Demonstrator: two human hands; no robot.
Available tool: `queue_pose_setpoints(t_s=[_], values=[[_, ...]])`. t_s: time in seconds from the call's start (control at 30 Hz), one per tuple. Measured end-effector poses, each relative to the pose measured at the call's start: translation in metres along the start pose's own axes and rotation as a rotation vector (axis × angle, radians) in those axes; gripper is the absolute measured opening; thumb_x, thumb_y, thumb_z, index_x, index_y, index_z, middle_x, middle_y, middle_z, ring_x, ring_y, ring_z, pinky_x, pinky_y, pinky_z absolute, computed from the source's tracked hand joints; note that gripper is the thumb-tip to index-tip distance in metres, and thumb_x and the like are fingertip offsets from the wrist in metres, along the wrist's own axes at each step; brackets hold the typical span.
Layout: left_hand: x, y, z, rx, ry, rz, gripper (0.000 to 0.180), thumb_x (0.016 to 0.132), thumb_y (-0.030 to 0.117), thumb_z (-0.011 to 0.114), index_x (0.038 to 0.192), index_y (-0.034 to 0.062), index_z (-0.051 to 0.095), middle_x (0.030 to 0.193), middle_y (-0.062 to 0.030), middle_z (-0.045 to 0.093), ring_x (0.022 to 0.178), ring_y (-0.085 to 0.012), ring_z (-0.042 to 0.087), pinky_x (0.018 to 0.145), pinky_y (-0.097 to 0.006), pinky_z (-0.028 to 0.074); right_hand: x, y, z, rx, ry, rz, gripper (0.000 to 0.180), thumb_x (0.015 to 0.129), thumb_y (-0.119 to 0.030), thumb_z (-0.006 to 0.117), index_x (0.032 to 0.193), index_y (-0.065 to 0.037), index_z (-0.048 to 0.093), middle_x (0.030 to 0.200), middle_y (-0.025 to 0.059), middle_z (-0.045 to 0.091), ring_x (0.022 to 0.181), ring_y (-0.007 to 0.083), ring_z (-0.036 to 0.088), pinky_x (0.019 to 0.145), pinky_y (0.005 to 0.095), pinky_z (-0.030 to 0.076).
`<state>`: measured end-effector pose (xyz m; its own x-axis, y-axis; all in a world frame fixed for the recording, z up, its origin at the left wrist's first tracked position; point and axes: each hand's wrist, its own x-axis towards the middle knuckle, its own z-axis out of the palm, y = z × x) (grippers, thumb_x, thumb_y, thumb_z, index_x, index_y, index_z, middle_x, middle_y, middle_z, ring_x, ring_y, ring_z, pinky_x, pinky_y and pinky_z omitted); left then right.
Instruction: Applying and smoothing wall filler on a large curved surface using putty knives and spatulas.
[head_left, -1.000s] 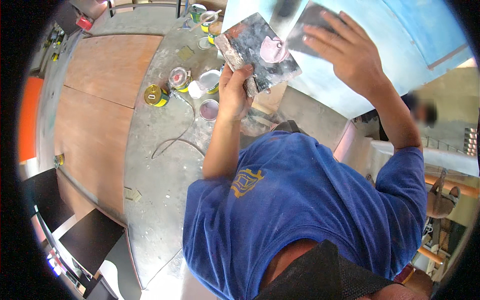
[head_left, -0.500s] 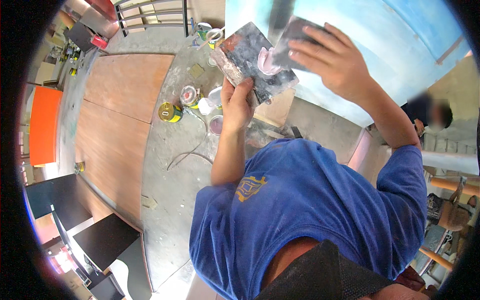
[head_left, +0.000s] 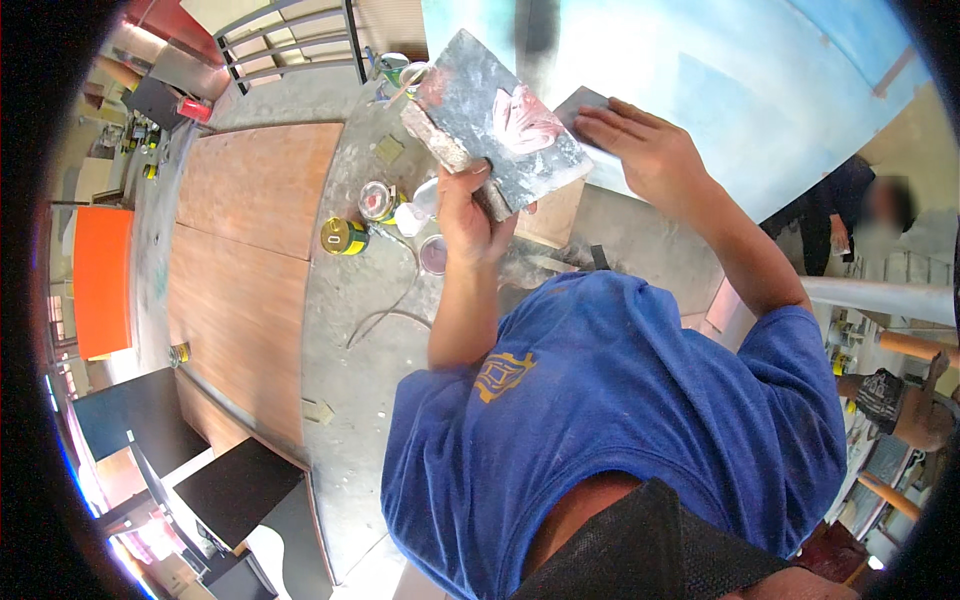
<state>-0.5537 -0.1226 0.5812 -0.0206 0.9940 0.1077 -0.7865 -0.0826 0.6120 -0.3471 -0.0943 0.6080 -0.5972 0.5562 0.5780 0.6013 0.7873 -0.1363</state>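
Observation:
My left hand (head_left: 468,215) is closed round the near edge of a dark, dusty putty board (head_left: 455,90), thumb on top. A crust of dried filler runs along the board's left edge. Pink putty (head_left: 525,120) lies on its face in ridged folds. My right hand (head_left: 655,160) grips a thin dark spreader (head_left: 585,98), its fingers stretched along the blade. That blade sits at the board's right edge, close to the putty; whether the two touch I cannot tell. Behind both hands stands a large pale-blue panel (head_left: 680,70).
Paint cans (head_left: 345,237), an opened tin (head_left: 379,202) and a cable (head_left: 385,315) lie on the concrete floor to the left. Beyond them are brown wooden sheets (head_left: 240,320). A metal rack (head_left: 290,45) stands far left. Another person (head_left: 830,215) is at the right, beyond the panel.
My right hand has moved lower and left, with the spreader now at the board's right edge. The putty has gone from a curved lump to ridged folds. The whole view has shifted slightly.

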Motion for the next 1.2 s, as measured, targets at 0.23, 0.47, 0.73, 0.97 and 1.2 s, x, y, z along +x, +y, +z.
queue_pose_setpoints(t_s=[0.23, 0.47, 0.73, 0.97, 1.2], values=[[0.006, -0.006, -0.007, 0.018, 0.093, 0.153, 0.033, 0.076, -0.002, 0.048, 0.107, 0.0086, 0.041, 0.098, -0.0045, 0.049, 0.089, -0.0154, 0.051, 0.08, -0.031, 0.043, -0.014, -0.001, -0.015, 1.556, 0.469, 0.925, 0.023, 0.066, 0.007, 0.057, 0.089, 0.005, 0.056, 0.079, 0.0105, 0.06, 0.069, 0.017, 0.059, 0.062, 0.0286, 0.048], [-0.005, -0.017, -0.008, 0.197, 0.02, 0.092, 0.024, 0.08, 0.003, 0.05, 0.103, 0.0082, 0.044, 0.096, -0.0013, 0.05, 0.084, -0.008, 0.049, 0.077, -0.024, 0.039, -0.008, -0.015, 0.014, 1.562, 0.36, 1.037, 0.024, 0.065, 0.006, 0.055, 0.089, 0.006, 0.057, 0.075, 0.0106, 0.061, 0.065, 0.0141, 0.059, 0.058, 0.0259, 0.047], [-0.002, -0.006, -0.007, 0.484, -0.142, 0.051, 0.024, 0.085, 0.007, 0.045, 0.108, 0.0019, 0.044, 0.095, -0.0003, 0.051, 0.083, -0.0048, 0.044, 0.073, -0.02, 0.036, -0.005, -0.009, 0.025, 1.388, 0.294, 1.12, 0.026, 0.063, 0.003, 0.056, 0.089, 0.006, 0.057, 0.075, 0.0098, 0.061, 0.065, 0.0146, 0.058, 0.059, 0.0264, 0.046], [-0.001, 0.007, -0.019, 0.599, -0.2, -0.295, 0.028, 0.087, 0.018, 0.044, 0.11, 0.0012, 0.041, 0.094, -0.0046, 0.051, 0.081, -0.01, 0.049, 0.071, -0.023, 0.041, 0.002, 0.005, 0.019, 1.621, 0.121, 0.944, 0.035, 0.065, 0.002, 0.06, 0.099, 0.006, 0.055, 0.082, 0.011, 0.062, 0.071, 0.0154, 0.06, 0.067, 0.0272, 0.048], [0.005, -0.011, -0.007, 0.018, 0.13, -0.127, 0.039, 0.068, 0.009, 0.05, 0.105, 0.0031, 0.043, 0.088, -0.009, 0.055, 0.074, -0.021, 0.058, 0.065, -0.032, 0.05, -0.007, -0.009, -0.016, 0.758, 0.263, 0.329, 0.03, 0.074, 0.004, 0.051, 0.104, 0.001, 0.054, 0.101, 0.0128, 0.059, 0.093, 0.0222, 0.057, 0.078, 0.0305, 0.046]])
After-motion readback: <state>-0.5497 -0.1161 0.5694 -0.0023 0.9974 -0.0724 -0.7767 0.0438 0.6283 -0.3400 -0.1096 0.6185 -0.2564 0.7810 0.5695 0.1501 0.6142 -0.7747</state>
